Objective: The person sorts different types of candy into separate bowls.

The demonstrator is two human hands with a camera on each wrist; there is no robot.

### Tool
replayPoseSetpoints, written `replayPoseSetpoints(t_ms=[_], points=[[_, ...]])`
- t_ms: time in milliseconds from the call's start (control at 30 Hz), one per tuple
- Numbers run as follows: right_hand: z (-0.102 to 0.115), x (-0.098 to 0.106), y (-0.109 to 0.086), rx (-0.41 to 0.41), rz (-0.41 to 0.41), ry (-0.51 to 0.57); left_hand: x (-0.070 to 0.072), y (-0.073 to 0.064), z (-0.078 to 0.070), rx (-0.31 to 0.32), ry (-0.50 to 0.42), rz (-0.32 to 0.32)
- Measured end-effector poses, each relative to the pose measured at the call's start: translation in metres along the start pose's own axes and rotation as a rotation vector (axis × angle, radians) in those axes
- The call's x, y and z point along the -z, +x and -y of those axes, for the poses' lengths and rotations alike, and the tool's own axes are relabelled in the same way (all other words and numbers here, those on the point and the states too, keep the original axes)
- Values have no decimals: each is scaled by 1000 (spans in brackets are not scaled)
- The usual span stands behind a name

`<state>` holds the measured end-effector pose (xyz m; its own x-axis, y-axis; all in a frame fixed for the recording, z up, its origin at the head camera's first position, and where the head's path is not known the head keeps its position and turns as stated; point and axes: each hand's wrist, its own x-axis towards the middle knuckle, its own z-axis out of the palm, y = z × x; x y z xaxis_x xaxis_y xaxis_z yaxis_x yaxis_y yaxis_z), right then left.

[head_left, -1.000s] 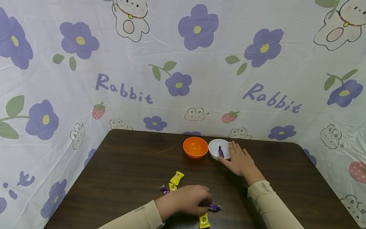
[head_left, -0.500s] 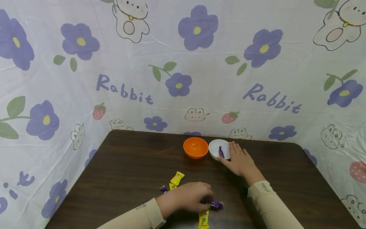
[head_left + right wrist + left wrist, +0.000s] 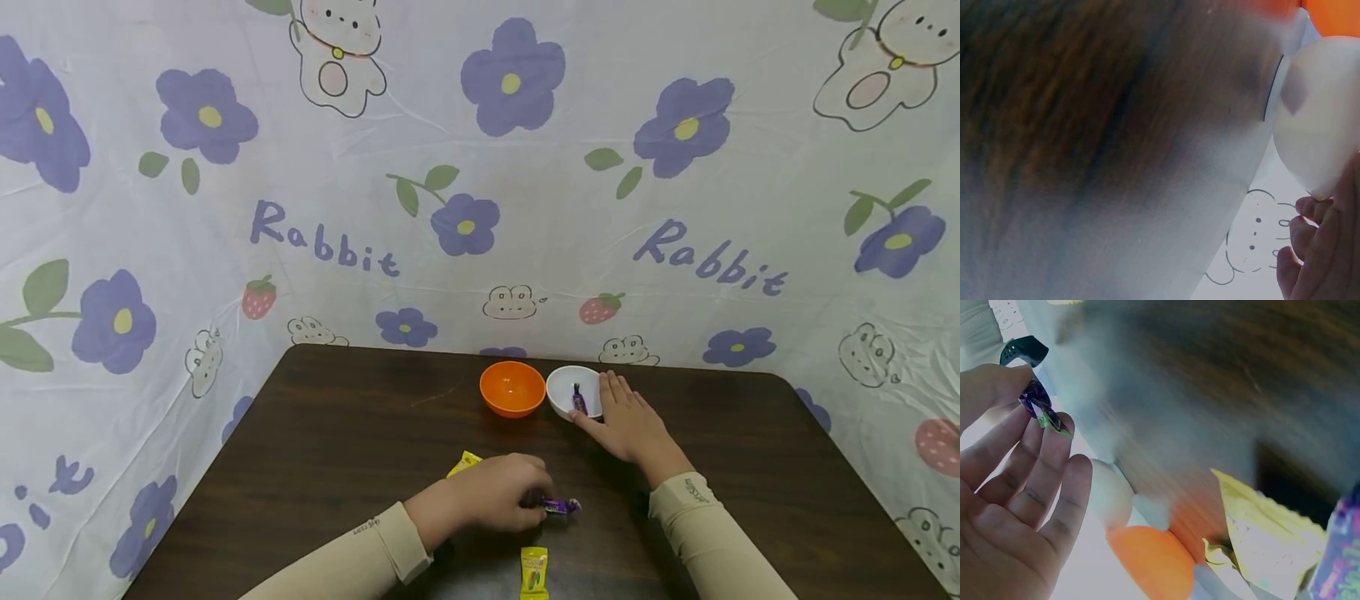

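Observation:
My left hand [image 3: 495,496] pinches a purple-wrapped candy [image 3: 558,506] by one end between thumb and fingertips, over the middle of the table. In the left wrist view the candy's twisted wrapper [image 3: 1041,407] shows at the thumb, with the other fingers extended. My right hand [image 3: 633,429] rests against the right side of a white bowl [image 3: 557,400], fingers straight and thumb at the front rim. Inside that bowl lies another purple candy [image 3: 579,398]. An orange bowl [image 3: 512,392] stands just left of the white one.
One yellow candy [image 3: 534,575] lies near the front edge. Another yellow candy [image 3: 463,463] is partly covered by my left hand; a purple candy [image 3: 1338,556] also shows in the left wrist view. A patterned cloth [image 3: 450,150] hangs behind the dark table [image 3: 360,442].
My left hand has moved up the table, away from the front yellow candy, carrying the purple candy. It now covers more of the left candies. The right hand and bowls have stayed put.

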<state>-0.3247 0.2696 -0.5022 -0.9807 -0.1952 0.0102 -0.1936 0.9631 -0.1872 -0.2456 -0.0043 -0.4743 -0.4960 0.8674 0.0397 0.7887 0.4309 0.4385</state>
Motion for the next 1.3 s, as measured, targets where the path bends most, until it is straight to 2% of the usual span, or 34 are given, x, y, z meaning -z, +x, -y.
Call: replayPoseSetpoints(t_ms=[633, 967, 1300], points=[[1, 1, 1, -12, -4, -10, 9, -4, 23, 64, -21, -94], [0, -2, 3, -19, 6, -11, 8, -4, 37, 107, -46, -115], [0, -1, 2, -16, 3, -11, 12, -6, 41, 133, -51, -138]])
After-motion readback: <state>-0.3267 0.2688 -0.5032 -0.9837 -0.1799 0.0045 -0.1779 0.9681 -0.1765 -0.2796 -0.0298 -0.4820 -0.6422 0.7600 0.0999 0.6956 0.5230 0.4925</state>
